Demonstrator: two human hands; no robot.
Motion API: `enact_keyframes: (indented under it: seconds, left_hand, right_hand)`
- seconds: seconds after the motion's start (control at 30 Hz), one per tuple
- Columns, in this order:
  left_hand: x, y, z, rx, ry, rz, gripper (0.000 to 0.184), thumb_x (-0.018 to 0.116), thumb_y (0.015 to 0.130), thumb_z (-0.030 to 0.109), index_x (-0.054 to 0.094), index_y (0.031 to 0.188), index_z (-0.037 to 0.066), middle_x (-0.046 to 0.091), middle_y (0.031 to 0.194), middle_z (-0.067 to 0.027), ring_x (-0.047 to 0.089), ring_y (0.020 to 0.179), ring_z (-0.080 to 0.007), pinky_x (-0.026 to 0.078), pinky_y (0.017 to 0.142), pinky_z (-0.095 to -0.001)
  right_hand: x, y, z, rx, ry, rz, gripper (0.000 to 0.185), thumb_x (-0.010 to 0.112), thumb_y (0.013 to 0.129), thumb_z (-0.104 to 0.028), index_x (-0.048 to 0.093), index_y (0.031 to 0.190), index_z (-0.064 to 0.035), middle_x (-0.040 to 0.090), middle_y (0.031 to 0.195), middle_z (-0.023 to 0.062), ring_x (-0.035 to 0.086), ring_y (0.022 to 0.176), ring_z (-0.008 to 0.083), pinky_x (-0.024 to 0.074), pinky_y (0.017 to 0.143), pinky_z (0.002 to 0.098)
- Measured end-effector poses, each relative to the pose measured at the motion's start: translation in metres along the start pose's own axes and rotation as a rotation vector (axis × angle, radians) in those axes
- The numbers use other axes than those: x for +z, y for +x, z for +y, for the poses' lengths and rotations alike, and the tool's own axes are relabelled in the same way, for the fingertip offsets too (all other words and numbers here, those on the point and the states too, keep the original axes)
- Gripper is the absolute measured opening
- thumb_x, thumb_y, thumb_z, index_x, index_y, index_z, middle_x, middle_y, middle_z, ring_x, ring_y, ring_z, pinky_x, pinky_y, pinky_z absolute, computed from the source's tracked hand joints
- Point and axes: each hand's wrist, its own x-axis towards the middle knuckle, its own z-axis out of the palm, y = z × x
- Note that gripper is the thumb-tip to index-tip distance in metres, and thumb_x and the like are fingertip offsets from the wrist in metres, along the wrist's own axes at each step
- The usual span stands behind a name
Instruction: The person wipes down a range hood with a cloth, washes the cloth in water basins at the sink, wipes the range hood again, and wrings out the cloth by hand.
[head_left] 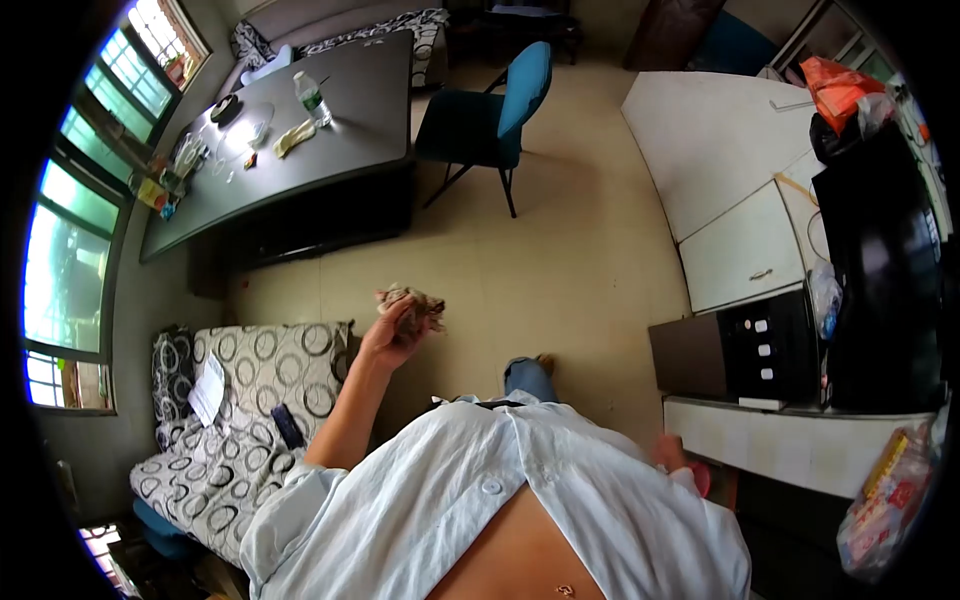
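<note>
My left hand [393, 342] is raised in front of me over the floor, its fingers closed around a crumpled, brownish cloth rag [425, 310]. Down at my right side, my right hand [672, 452] shows only in part beside the shirt. Its fingers are too hidden to read. Close to it is a pinkish-red object [702, 479], mostly covered by my sleeve, and I cannot make out whether the hand touches it.
Ahead on the left stands a dark table [350, 110] bearing a plastic bottle [312, 100] and a yellowish cloth [293, 138]. A teal chair [510, 110] is beside it. A circle-patterned sofa [285, 365] lies left; white cabinets [740, 260] and a black television [885, 280] line the right.
</note>
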Motion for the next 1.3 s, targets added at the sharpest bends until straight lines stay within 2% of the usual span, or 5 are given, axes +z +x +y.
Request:
enact_keyframes:
  seconds: [0.3, 0.4, 0.8, 1.0, 1.3]
  left_hand:
    - [0.213, 0.185, -0.016, -0.134, 0.065, -0.169, 0.022, 0.059, 0.076, 0.015, 0.050, 0.093, 0.005, 0.054, 0.092, -0.0102, 0.055, 0.080, -0.0203, 0.052, 0.067, -0.0276]
    - [0.263, 0.228, -0.013, -0.133, 0.032, -0.202, 0.020, 0.058, 0.077, 0.014, 0.050, 0.093, 0.005, 0.055, 0.092, -0.0090, 0.055, 0.081, -0.0197, 0.051, 0.067, -0.0278]
    - [0.452, 0.452, 0.075, -0.061, 0.256, -0.498, 0.017, 0.057, 0.079, 0.022, 0.053, 0.087, 0.008, 0.058, 0.079, -0.0046, 0.059, 0.072, -0.0165, 0.051, 0.061, -0.0278]
    - [0.580, 0.547, 0.094, 0.003, 0.221, -0.525, 0.020, 0.052, 0.082, 0.034, 0.049, 0.082, 0.014, 0.052, 0.072, 0.0019, 0.051, 0.064, -0.0090, 0.044, 0.054, -0.0223]
    - [0.653, 0.640, 0.191, 0.041, 0.241, -0.523, 0.023, 0.045, 0.086, 0.024, 0.044, 0.101, 0.006, 0.050, 0.096, -0.0056, 0.053, 0.089, -0.0188, 0.046, 0.082, -0.0368]
  right_hand:
    - [-0.114, 0.147, 0.081, -0.116, -0.115, 0.232, 0.014, 0.055, 0.062, -0.013, 0.049, 0.053, -0.0057, 0.047, 0.051, 0.0041, 0.048, 0.045, 0.0207, 0.0361, 0.039, 0.0337]
    - [-0.226, 0.244, 0.076, 0.528, 1.393, 0.256, 0.014, 0.046, 0.075, -0.010, 0.050, 0.061, -0.0066, 0.045, 0.052, 0.0010, 0.045, 0.044, 0.0127, 0.0346, 0.038, 0.0274]
    - [-0.668, 0.546, -0.043, -0.553, 1.327, 0.374, 0.048, 0.056, 0.080, -0.026, 0.039, 0.119, -0.0036, 0.046, 0.115, 0.0105, 0.051, 0.095, 0.0192, 0.0425, 0.078, 0.0287]
    - [-0.795, 0.634, -0.084, -0.831, 0.488, 0.777, 0.069, 0.072, 0.061, -0.020, 0.039, 0.121, -0.0101, 0.042, 0.117, 0.0135, 0.042, 0.106, 0.0308, 0.0388, 0.085, 0.0376]
    - [-0.886, 0.796, -0.056, -1.011, 0.877, 0.480, 0.034, 0.055, 0.075, 0.001, 0.052, 0.108, -0.0057, 0.046, 0.114, 0.0088, 0.048, 0.100, 0.0202, 0.0408, 0.083, 0.0287]
